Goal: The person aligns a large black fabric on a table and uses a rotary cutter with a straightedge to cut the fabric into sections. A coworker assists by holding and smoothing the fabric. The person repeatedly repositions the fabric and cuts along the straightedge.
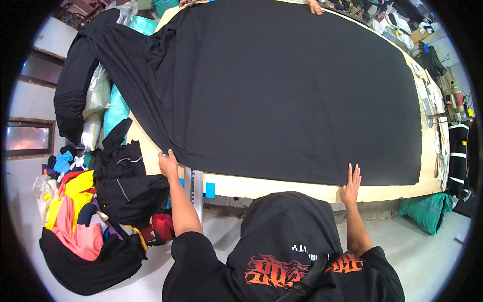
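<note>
A large black cloth (297, 95) lies spread over a pale wooden table. At its near left corner, where the cloth gathers into folds, my left hand (168, 163) is closed on the edge. My right hand (351, 183) rests flat on the near edge farther right, fingers stretched out and pointing away from me. Across the table, another person's hand (315, 7) touches the far edge of the cloth, and a second hand (187, 2) shows partly at the top left. Bunched black cloth (75, 90) continues off the table's left side.
Stuffed sacks (98, 93) stand left of the table (251, 186). A heap of colourful garments (75, 216) lies on the floor at the left. A metal rail (193, 183) meets the near table edge. A green sack (425, 214) sits at the right, below a machine (457, 100).
</note>
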Action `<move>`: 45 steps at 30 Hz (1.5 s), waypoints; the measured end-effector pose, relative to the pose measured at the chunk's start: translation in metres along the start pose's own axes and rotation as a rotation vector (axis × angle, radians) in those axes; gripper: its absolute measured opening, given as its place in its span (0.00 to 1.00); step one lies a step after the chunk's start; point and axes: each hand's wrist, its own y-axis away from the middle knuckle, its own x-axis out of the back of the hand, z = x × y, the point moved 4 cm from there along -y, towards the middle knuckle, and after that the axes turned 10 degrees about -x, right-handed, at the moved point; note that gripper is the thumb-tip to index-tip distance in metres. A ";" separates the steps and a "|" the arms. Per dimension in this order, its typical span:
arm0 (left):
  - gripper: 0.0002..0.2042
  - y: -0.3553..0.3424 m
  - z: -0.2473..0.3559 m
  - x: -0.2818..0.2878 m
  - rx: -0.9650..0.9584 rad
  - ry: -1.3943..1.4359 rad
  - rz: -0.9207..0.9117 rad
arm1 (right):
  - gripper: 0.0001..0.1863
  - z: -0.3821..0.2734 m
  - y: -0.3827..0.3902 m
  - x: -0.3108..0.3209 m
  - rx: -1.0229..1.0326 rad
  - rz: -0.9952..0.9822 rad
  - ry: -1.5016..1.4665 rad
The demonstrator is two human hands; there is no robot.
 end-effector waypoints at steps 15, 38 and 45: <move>0.15 0.030 -0.002 -0.013 -0.684 -0.063 0.039 | 0.56 0.000 0.010 -0.005 -0.048 -0.022 -0.063; 0.24 -0.028 -0.092 -0.007 0.132 -0.094 0.017 | 0.42 0.001 0.008 0.004 -0.239 0.119 -0.240; 0.22 -0.029 -0.082 -0.010 -0.059 -0.077 -0.110 | 0.33 -0.074 -0.060 -0.006 -0.311 0.261 -0.208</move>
